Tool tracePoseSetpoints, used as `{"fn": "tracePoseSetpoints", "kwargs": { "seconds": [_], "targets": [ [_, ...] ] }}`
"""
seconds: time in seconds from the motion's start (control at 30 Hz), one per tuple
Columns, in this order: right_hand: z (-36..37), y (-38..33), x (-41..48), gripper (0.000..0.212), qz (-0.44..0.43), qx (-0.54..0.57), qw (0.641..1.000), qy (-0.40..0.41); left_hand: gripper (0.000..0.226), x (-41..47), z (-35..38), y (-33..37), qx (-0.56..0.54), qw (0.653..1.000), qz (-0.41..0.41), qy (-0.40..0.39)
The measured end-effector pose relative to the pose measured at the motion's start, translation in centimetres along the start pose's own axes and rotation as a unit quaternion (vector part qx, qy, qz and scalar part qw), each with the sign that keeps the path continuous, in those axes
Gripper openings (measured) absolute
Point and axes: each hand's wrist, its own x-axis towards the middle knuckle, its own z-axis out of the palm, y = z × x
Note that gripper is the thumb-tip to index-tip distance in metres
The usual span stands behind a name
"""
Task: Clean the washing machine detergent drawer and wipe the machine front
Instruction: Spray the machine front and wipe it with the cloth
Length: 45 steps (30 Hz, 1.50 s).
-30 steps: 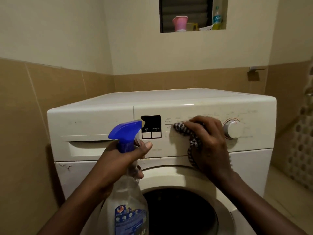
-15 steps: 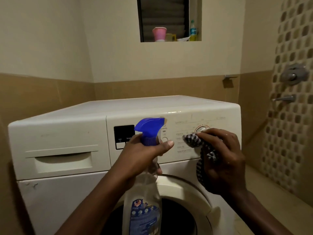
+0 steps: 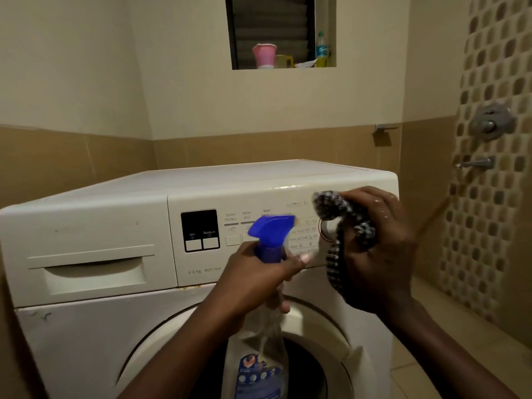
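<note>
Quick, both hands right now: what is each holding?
Left hand: grips the spray bottle at its neck.
Right hand: grips the checked cloth.

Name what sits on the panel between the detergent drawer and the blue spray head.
Head view: the black display with two pale buttons, then the Speed Perfect button, lie between the detergent drawer and the blue spray head.

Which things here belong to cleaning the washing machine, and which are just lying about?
For the job: spray bottle, in the left hand; checked cloth, in the right hand; detergent drawer, closed; control panel.
Just lying about: pink cup, yellow mug and plastic bottle on the window ledge; wall taps.
</note>
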Motion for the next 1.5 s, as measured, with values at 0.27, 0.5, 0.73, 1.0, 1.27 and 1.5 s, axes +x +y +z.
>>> {"fn": "tracePoseSetpoints", "kwargs": {
  "seconds": [0.27, 0.5, 0.73, 1.0, 1.27, 1.5],
  "targets": [
    [6.8, -1.5, 4.3, 0.043, -0.049, -0.041, 0.996, -0.056, 0.039, -1.8, -2.6, -0.8, -0.020, 0.997, -0.024, 0.068],
    [6.4, 0.3, -6.9, 0.038, -0.122, -0.045, 0.987, -0.098, 0.032, -1.8, -4.1, -0.7, -0.033, 0.993, -0.018, 0.113],
    [6.5, 1.1, -3.8, 0.043, -0.110, -0.067, 0.989, -0.072, 0.052, -1.8, -3.9, -0.4, -0.021, 0.996, -0.037, 0.073],
    [6.3, 0.3, -6.8, 0.043, -0.104, -0.054, 0.986, -0.121, 0.036, -1.5, -3.0, 0.0, -0.023, 0.997, -0.029, 0.068],
    [7.7, -2.4, 2.5, 0.042, 0.004, -0.017, 0.998, -0.064, 0.049, -1.5, -3.4, 1.2, 0.004, 0.998, -0.006, 0.056],
    [6.4, -1.3, 4.3, 0.034, -0.052, -0.044, 0.989, -0.132, 0.050, -0.8, -2.7, 2.7, 0.006, 0.999, 0.019, 0.036]
  ]
}}
